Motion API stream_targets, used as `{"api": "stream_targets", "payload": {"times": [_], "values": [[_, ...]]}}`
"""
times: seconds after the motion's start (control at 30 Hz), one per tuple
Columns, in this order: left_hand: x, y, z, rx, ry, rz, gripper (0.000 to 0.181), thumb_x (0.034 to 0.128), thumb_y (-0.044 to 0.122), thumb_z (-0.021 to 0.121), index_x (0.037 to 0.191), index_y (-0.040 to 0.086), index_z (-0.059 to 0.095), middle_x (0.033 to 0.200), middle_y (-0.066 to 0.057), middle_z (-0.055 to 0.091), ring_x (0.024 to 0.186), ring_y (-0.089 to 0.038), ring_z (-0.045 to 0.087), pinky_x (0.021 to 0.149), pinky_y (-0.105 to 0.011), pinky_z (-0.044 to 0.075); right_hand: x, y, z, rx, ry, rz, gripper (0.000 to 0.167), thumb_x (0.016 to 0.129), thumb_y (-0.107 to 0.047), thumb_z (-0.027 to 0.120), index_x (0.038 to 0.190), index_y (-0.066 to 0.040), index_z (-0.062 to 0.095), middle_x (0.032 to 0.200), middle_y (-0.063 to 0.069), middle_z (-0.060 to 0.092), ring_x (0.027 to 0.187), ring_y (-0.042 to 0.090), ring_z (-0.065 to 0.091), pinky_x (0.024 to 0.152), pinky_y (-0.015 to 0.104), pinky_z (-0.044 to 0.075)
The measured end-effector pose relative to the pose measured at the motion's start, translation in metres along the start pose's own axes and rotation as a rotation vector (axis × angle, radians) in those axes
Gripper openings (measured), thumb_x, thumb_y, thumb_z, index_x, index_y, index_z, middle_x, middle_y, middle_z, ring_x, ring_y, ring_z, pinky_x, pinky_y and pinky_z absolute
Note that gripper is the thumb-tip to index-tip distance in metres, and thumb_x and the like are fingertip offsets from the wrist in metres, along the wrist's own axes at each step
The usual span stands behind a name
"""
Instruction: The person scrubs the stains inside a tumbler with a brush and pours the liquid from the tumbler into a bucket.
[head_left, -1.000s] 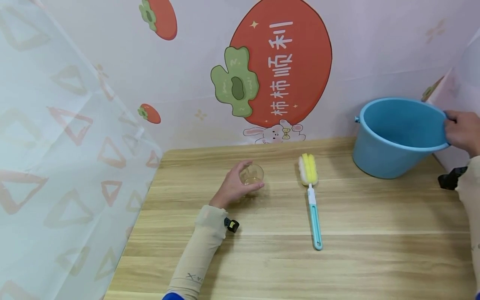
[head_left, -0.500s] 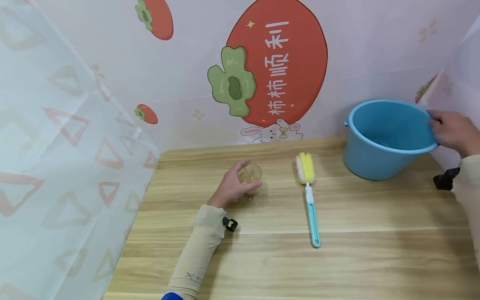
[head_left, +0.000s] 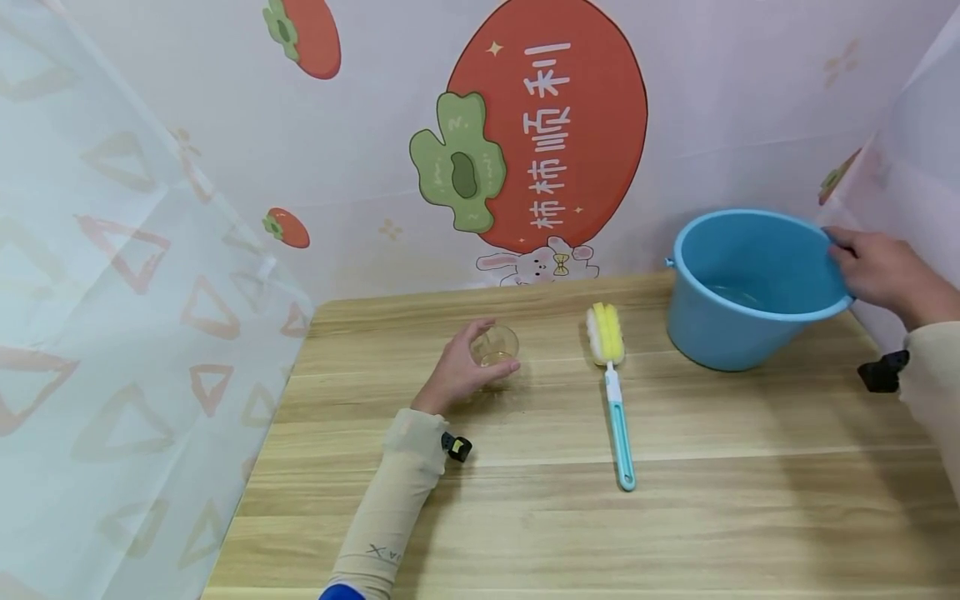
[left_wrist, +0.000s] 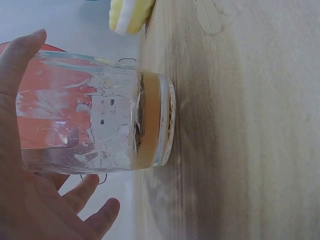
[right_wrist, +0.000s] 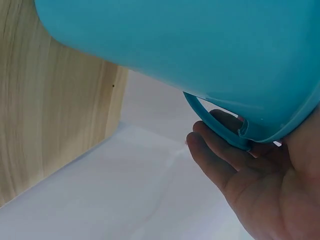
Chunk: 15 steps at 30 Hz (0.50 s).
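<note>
A clear drinking glass [head_left: 497,343] stands upright on the table, with a shallow layer of amber liquid [left_wrist: 149,120] near its base in the left wrist view. My left hand [head_left: 459,371] grips the glass round its upper part, thumb on one side and a finger on the other; the lower fingers hang free. At the right back, a light blue bucket [head_left: 738,337] sits mouth up. My right hand [head_left: 885,271] holds its right rim, and in the right wrist view fingers [right_wrist: 215,160] lie beneath the rim beside the bucket's handle [right_wrist: 210,120].
Between glass and bucket lies a sponge bottle brush [head_left: 617,417] with a yellow and white head and a teal handle. Printed cloth [head_left: 360,150] hangs behind and at both sides of the wooden table [head_left: 540,525].
The bucket has shifted left and a little nearer, with my right hand on its rim. The whole head view has drifted slightly. My left hand keeps its grip on the glass.
</note>
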<state>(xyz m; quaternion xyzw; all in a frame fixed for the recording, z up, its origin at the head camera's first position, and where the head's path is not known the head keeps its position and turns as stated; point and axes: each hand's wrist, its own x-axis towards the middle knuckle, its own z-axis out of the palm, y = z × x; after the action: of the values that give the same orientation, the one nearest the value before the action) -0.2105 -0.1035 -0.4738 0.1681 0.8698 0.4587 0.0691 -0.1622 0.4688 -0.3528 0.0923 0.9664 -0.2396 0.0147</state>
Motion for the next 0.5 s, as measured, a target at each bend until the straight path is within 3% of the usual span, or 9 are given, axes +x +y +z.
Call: {"api": "stream_targets", "payload": {"times": [0.5], "values": [[0.002,0.001,0.001,0.014,0.004,-0.015,0.095,0.0766,0.065,0.088,0.156,0.037,0.044,0.164,0.004,0.045,0.154,-0.028,0.039,0.123,-0.064,0.033,-0.019,-0.014,0.012,-0.038,-0.002,-0.096,0.063,0.116,-0.033,0.02,0.164,0.007,0.013,0.144,0.051,0.039,0.12,0.068,0.05,0.097,0.079,0.041]]}}
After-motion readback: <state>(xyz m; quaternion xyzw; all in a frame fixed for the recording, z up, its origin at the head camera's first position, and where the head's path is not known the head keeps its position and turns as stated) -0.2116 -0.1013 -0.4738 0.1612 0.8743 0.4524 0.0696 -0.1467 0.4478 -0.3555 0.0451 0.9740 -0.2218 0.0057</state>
